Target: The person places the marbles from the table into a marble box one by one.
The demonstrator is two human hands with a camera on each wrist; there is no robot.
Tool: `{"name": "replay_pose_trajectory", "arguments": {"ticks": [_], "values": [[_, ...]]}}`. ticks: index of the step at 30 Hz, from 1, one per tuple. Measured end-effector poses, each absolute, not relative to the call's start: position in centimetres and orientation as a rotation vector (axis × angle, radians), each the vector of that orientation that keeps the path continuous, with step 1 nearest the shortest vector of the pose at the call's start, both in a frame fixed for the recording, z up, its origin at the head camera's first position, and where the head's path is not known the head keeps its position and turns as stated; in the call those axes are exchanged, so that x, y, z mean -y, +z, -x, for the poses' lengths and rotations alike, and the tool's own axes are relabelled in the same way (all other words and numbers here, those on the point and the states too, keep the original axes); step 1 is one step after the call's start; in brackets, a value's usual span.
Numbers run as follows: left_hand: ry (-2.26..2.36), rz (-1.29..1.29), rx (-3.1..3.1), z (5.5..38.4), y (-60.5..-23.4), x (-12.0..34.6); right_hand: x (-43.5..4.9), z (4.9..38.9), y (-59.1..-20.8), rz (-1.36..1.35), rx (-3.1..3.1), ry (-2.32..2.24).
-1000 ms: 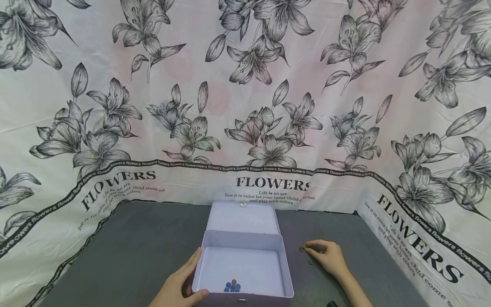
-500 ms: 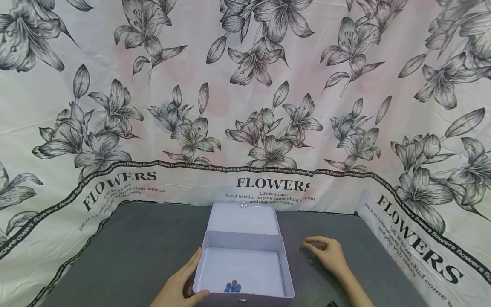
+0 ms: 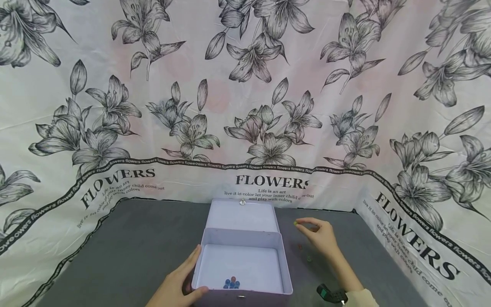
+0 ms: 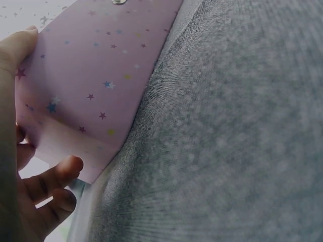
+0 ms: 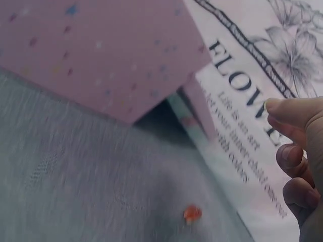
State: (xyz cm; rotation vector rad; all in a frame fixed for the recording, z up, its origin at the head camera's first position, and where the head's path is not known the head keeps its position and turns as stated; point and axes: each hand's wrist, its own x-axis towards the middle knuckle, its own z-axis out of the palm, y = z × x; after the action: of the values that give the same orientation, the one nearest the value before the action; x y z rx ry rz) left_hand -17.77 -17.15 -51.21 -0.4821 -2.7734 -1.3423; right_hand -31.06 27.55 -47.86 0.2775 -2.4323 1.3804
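A lilac tin box [image 3: 285,266] with small printed stars stands with its lid [image 3: 242,216] laid back. Inside, near the front wall, sit several small round blue beads [image 3: 232,285] and a red one [image 3: 233,279]. My left hand [image 3: 178,279] grips the box's front left corner, thumb at the front and fingers along the side. Between thumb and forefinger, my right hand [image 3: 322,236] pinches a small yellow-green bead [image 3: 295,223] above the table, right of the lid. On the table below lie a small orange-red bead [image 3: 300,247] and a green one [image 3: 309,259].
A grey cloth [image 3: 145,247] covers the table. White fabric with printed flowers [image 3: 268,183] hangs behind and along both sides. A dark device on a strap [image 3: 331,294] sits at my right wrist.
My right hand has lifted the yellow-green bead off the table and moved it away from me and slightly left. The left hand stays at the box corner.
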Motion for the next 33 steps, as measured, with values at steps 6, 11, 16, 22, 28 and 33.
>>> {"name": "replay_pose_trajectory", "arguments": {"ticks": [6,11,16,22,28,33], "values": [[-1.326,0.480,2.766,18.0,-51.1,17.1,-25.2,32.2,-46.3,-0.397,2.374,1.416],[-1.348,0.469,2.777,18.1,-51.1,17.0,-23.4,33.0,-45.4,-0.454,2.335,1.460],[-1.352,0.481,2.791,18.1,-51.0,16.9,-21.8,33.2,-44.7,-0.531,2.302,1.497],[-1.341,0.458,2.792,17.9,-51.2,17.0,-20.1,33.2,-44.1,-0.575,2.304,1.532],[-1.369,0.462,2.778,17.7,-51.3,17.1,-18.7,33.3,-43.5,-0.613,2.288,1.543],[-1.369,0.456,2.776,18.0,-51.2,17.0,-17.9,33.8,-43.0,-0.667,2.279,1.516]]}}
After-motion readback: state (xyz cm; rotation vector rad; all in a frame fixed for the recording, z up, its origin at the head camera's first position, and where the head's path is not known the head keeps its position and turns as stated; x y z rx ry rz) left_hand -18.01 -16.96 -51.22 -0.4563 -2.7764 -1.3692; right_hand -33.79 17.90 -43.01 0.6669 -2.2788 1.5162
